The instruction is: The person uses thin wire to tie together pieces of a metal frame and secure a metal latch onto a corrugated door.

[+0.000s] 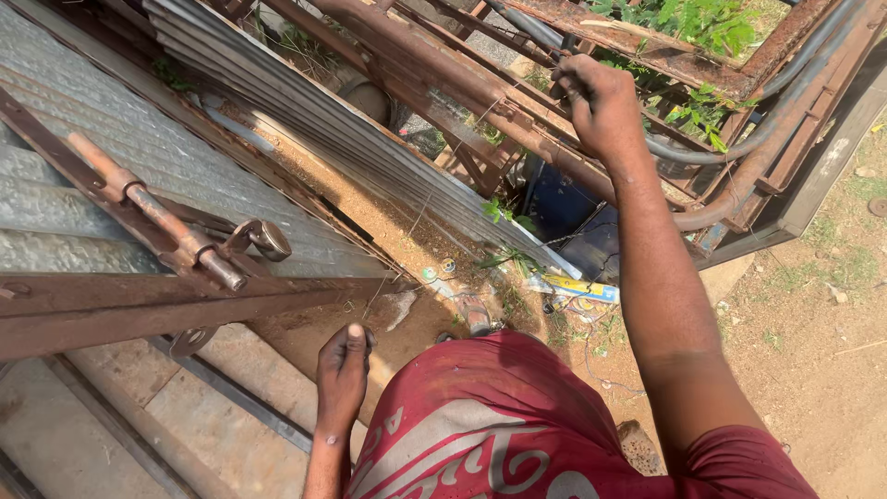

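Atop rusty brown metal frame (480, 88): right hand (601, 102), fingers closed gripping thin wire (443, 166). Left hand (344, 370) hangs empty, fingers loosely curled. Risk: rust edge cutting palm; wire slipping.

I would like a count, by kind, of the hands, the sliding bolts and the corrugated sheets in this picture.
Hands: 2, left hand hanging free, right hand gripping a rusty bar
Sliding bolts: 1
Corrugated sheets: 2
Total: 5
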